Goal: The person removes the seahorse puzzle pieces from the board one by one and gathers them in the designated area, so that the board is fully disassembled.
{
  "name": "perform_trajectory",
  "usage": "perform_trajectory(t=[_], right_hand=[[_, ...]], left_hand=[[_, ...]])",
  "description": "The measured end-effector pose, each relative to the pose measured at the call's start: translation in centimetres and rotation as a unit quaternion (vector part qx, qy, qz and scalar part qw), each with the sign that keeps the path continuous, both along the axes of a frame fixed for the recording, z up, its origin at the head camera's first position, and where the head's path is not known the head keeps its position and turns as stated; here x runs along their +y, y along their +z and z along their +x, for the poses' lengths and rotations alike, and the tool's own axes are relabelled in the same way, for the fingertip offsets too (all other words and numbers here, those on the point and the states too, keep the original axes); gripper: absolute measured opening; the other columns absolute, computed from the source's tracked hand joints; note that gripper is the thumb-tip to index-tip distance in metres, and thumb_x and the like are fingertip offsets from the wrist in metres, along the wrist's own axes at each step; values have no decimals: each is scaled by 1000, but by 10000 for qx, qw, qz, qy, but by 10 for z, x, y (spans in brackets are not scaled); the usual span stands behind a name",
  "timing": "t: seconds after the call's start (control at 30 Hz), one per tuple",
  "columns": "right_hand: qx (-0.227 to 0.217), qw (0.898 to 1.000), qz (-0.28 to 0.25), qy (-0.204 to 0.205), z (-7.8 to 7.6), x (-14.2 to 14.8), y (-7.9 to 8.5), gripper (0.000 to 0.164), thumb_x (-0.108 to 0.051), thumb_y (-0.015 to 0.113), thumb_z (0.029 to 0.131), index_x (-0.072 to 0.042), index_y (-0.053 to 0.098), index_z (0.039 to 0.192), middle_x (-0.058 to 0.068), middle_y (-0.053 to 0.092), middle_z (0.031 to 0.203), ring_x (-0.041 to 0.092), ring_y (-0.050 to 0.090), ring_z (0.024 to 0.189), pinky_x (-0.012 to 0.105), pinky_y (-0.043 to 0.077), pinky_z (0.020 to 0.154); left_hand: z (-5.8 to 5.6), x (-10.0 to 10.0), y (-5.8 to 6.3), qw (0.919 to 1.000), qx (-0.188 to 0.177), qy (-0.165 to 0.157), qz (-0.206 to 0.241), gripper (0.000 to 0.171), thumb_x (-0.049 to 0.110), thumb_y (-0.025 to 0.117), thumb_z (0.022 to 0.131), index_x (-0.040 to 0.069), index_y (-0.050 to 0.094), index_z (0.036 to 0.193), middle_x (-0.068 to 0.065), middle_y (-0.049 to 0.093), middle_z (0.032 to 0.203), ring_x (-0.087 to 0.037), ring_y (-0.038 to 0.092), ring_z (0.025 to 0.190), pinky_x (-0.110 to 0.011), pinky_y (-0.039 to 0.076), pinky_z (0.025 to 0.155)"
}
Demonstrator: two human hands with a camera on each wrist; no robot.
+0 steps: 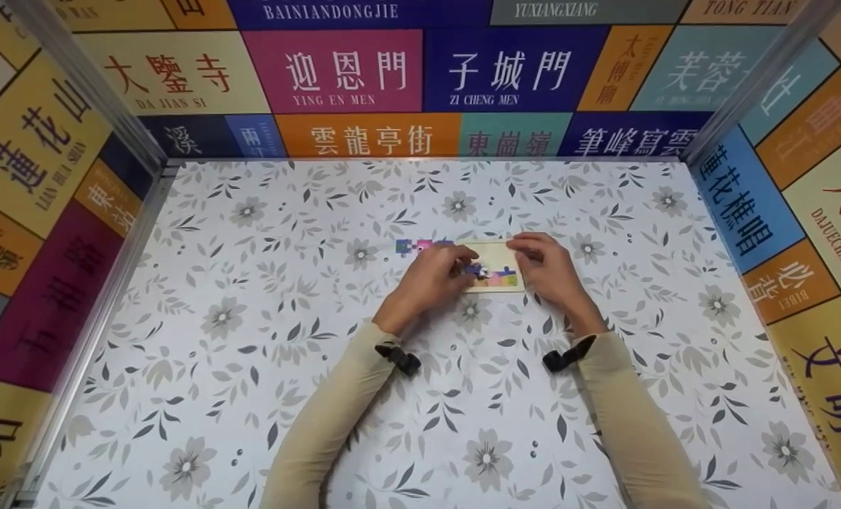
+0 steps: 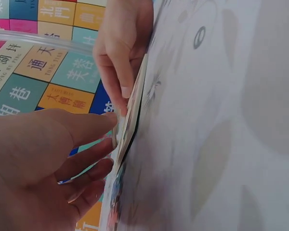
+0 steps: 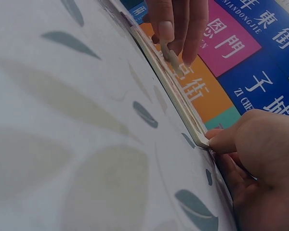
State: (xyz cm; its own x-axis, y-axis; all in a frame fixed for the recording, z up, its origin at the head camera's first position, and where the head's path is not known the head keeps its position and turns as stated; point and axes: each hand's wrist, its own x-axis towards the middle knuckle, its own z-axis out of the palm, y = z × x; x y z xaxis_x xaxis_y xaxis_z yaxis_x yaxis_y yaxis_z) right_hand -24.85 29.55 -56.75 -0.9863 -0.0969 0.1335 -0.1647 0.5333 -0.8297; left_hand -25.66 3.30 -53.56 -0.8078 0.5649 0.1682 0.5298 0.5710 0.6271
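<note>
A small jigsaw puzzle board (image 1: 492,253) with a pale frame lies on the table, joined colourful pieces (image 1: 503,278) along its near side. My left hand (image 1: 431,274) is over the board's left part, and its thumb and forefinger pinch a thin puzzle piece (image 3: 171,56) just above the surface. At the board's right edge, my right hand (image 1: 549,270) grips the frame with thumb and fingers near the corner. Loose puzzle pieces (image 1: 404,247) lie left of the board, partly hidden behind the left hand.
The table carries a white cloth (image 1: 307,396) with grey flowers and leaves. Upright panels (image 1: 349,71) covered in coloured lettered blocks enclose the back and both sides. Black straps (image 1: 400,359) sit on both wrists.
</note>
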Motion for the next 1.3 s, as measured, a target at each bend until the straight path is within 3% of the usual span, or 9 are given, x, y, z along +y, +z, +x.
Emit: perform_trajectory(t=[0.2, 0.47, 1.0, 1.3], right_hand=[[66, 10000, -18, 30, 0, 1, -1, 26, -8, 60, 103, -5, 73, 125, 10, 59, 141, 28, 60, 129, 44, 50, 108], [56, 10000, -25, 43, 1, 1, 1, 27, -9, 59, 104, -5, 72, 127, 10, 59, 141, 27, 61, 127, 43, 51, 107], [10, 10000, -62, 28, 0, 1, 1, 27, -9, 59, 104, -6, 73, 126, 8, 59, 141, 27, 62, 125, 44, 51, 105], [90, 9999, -57, 74, 0, 1, -1, 26, -8, 59, 103, -4, 73, 125, 10, 59, 140, 29, 62, 126, 45, 51, 106]], left_hand=[[-5, -16, 7, 9992, 313, 203, 157, 34, 23, 78, 93, 12, 73, 125, -4, 75, 117, -24, 68, 105, -37, 54, 93], [-12, -44, 11, 9984, 74, 507, 251, 30, 16, 78, 92, 12, 76, 122, -4, 75, 116, -23, 69, 104, -35, 55, 89], [-15, -94, -2, 9946, -98, 817, 630, 31, 7, 80, 85, 6, 78, 116, -8, 78, 110, -24, 72, 101, -39, 57, 92], [-11, -106, -11, 9941, -297, 904, 513, 31, 8, 82, 85, 9, 77, 116, -9, 77, 107, -25, 68, 96, -39, 55, 88]])
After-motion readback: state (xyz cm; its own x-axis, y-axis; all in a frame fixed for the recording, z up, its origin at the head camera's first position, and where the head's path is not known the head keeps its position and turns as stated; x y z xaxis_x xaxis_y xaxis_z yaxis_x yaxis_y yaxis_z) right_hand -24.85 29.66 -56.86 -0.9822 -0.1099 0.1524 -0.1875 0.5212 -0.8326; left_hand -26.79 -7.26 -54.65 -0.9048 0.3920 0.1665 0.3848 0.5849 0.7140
